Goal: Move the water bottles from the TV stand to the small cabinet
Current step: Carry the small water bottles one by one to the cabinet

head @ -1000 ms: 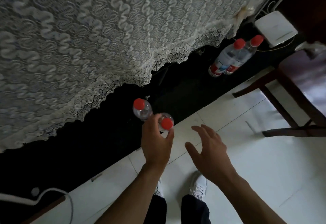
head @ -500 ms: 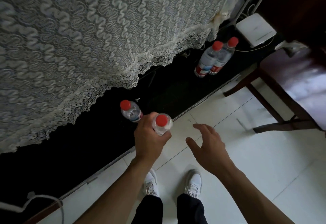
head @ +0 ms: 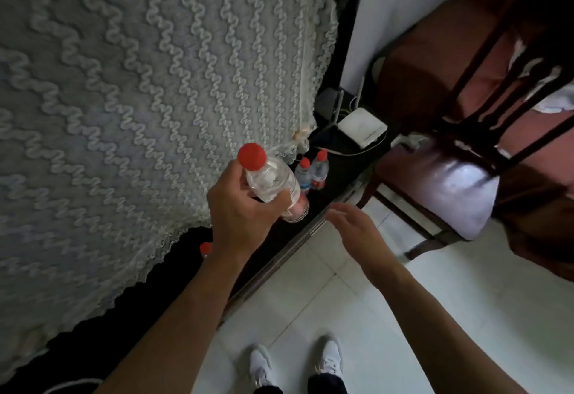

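- A white lace cloth (head: 124, 114) hangs over most of the black TV stand (head: 335, 188) and reaches down almost to its front edge, covering much of the top.
- At the far end of the stand lies a white flat box (head: 362, 126) with thin cables around it, close to the wall.
- A dark wooden chair (head: 441, 195) with a shiny seat stands on the white tile floor (head: 466, 300) just beside that end of the stand.
- The left hand (head: 239, 216) holds a clear water bottle (head: 271, 185) tilted in the air over the front edge of the stand, fingers and thumb curled round its body. The bottle has a red cap and a pale red label low on its side; its wall is see-through.
- Two more bottles (head: 312, 173) with red caps stand upright and touching each other near the far end of the stand, beyond the held one.
- Another red cap (head: 206, 248) peeks out beside the left wrist, at the edge of the lace; the rest of that bottle is hidden.
- The right hand (head: 357, 232) hovers over the stand's front edge, fingers spread and loose, holding nothing.
- White shoes (head: 295, 362) stand on the floor below.
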Demonstrator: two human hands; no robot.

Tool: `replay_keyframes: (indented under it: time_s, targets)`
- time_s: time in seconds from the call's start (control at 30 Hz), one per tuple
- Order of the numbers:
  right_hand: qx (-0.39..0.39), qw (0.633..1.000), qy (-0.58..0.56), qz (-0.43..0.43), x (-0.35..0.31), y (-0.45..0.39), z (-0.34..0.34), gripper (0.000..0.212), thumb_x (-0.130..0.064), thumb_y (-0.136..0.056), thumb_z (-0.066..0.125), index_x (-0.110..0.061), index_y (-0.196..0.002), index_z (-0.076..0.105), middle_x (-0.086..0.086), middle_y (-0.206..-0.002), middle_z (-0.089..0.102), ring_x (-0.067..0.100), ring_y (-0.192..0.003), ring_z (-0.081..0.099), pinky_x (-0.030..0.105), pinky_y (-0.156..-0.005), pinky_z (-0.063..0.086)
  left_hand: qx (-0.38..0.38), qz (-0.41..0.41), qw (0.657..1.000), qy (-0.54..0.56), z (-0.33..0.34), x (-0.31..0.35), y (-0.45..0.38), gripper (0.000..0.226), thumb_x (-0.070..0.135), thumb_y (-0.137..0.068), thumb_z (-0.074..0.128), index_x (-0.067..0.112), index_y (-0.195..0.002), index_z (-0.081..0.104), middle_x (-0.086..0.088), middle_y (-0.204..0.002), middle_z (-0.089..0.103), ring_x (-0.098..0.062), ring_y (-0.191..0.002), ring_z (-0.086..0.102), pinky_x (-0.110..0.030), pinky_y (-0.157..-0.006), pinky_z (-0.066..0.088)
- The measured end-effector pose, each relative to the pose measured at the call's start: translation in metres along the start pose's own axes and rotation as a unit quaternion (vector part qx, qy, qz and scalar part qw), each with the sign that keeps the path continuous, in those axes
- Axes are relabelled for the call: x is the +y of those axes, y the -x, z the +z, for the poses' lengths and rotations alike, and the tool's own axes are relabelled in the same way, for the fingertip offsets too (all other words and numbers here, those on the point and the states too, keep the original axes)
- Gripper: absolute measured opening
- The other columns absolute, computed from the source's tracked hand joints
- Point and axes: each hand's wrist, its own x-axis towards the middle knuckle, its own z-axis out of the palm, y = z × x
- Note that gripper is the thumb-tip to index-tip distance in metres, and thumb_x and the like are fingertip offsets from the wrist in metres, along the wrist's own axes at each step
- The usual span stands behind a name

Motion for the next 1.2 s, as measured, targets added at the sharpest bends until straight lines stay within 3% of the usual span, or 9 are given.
replay_keyframes:
  time_s: [0.13, 0.2, 0.3, 0.4, 0.6, 0.7, 0.8, 0.93, 1.2]
  targets:
    - [-0.02, 0.995, -0.101, -0.007, -0.035, 0.024, -0.036, 0.031, -0.047, -0.101, 0.041, -0.03, -0.121, 0.057, -0.002, -0.122, 0.064, 0.015, -0.116, 0.058, 0.038, -0.103, 0.043, -0.005, 0.034, 0.999, 0.003, -0.013, 0.07, -0.014, 0.049, 0.028, -0.062, 0.089, 0.013, -0.103, 0.067, 0.008, -0.088, 0.072, 0.003, -0.078, 0.069, -0.008, -0.068, 0.051]
    - [-0.014, 0.992, -0.123, -0.001, -0.046, 0.036, -0.05, 0.035, -0.053, -0.1, 0.035, -0.033, -0.12, 0.056, -0.001, -0.123, 0.064, 0.017, -0.116, 0.058, 0.041, -0.101, 0.043, -0.017, 0.05, 0.999, -0.003, -0.018, 0.094, -0.015, 0.049, 0.027, -0.062, 0.089, 0.014, -0.103, 0.066, 0.008, -0.089, 0.073, 0.0, -0.079, 0.071, -0.014, -0.07, 0.055]
    - [-0.004, 0.99, -0.138, 0.008, -0.056, 0.057, -0.066, 0.052, -0.055, -0.101, 0.029, -0.022, -0.136, 0.05, 0.004, -0.13, 0.062, 0.024, -0.121, 0.055, 0.044, -0.105, 0.042, -0.035, 0.076, 0.996, -0.007, -0.023, 0.117, -0.007, 0.048, 0.031, -0.061, 0.089, 0.018, -0.101, 0.065, 0.006, -0.09, 0.073, -0.01, -0.08, 0.072, -0.033, -0.072, 0.061]
    - [0.013, 0.989, -0.147, 0.027, -0.058, 0.08, -0.08, 0.062, -0.058, -0.1, 0.026, -0.017, -0.142, 0.045, 0.007, -0.131, 0.062, 0.027, -0.124, 0.053, 0.051, -0.111, 0.036, -0.06, 0.097, 0.993, 0.004, -0.025, 0.134, 0.011, 0.048, 0.032, -0.059, 0.089, 0.018, -0.099, 0.065, 0.005, -0.089, 0.072, -0.011, -0.079, 0.071, -0.036, -0.071, 0.06]
    - [0.094, 0.972, -0.205, 0.058, -0.041, 0.135, -0.086, 0.056, -0.066, -0.096, 0.028, -0.025, -0.118, 0.059, 0.006, -0.114, 0.071, 0.022, -0.109, 0.062, 0.039, -0.086, 0.043, -0.137, 0.118, 0.982, 0.061, -0.026, 0.151, 0.051, 0.053, 0.049, -0.056, 0.078, 0.019, -0.097, 0.063, 0.005, -0.086, 0.07, -0.013, -0.076, 0.068, -0.039, -0.071, 0.059]
    - [0.136, 0.957, -0.241, 0.085, -0.021, 0.164, -0.079, 0.055, -0.067, -0.095, 0.031, -0.027, -0.111, 0.063, 0.003, -0.109, 0.072, 0.021, -0.104, 0.064, 0.038, -0.081, 0.043, -0.173, 0.139, 0.972, 0.076, -0.024, 0.155, 0.069, 0.051, 0.044, -0.057, 0.083, 0.02, -0.098, 0.063, 0.006, -0.086, 0.069, -0.014, -0.075, 0.066, -0.037, -0.072, 0.058]
    - [0.155, 0.936, -0.297, 0.106, 0.0, 0.197, -0.076, 0.062, -0.068, -0.095, 0.031, -0.02, -0.119, 0.062, 0.003, -0.109, 0.072, 0.023, -0.105, 0.064, 0.038, -0.082, 0.044, -0.233, 0.153, 0.955, 0.096, -0.023, 0.161, 0.088, 0.052, 0.034, -0.06, 0.089, 0.021, -0.105, 0.064, 0.006, -0.092, 0.071, -0.006, -0.077, 0.067, -0.026, -0.071, 0.058]
    - [0.189, 0.904, -0.359, 0.136, 0.029, 0.24, -0.071, 0.066, -0.069, -0.092, 0.033, -0.016, -0.12, 0.062, 0.007, -0.112, 0.07, 0.025, -0.109, 0.062, 0.042, -0.091, 0.04, -0.31, 0.171, 0.927, 0.125, -0.015, 0.172, 0.119, 0.054, 0.039, -0.059, 0.084, 0.026, -0.107, 0.064, 0.009, -0.095, 0.071, -0.01, -0.08, 0.07, -0.039, -0.071, 0.062]
    - [0.277, 0.84, -0.445, 0.139, 0.072, 0.317, -0.087, 0.067, -0.067, -0.096, 0.025, -0.016, -0.12, 0.062, 0.013, -0.119, 0.066, 0.027, -0.12, 0.055, 0.053, -0.112, 0.03, -0.393, 0.229, 0.879, 0.14, 0.004, 0.215, 0.183, 0.055, 0.038, -0.058, 0.085, 0.024, -0.107, 0.063, 0.01, -0.092, 0.069, -0.006, -0.08, 0.066, -0.036, -0.072, 0.06]
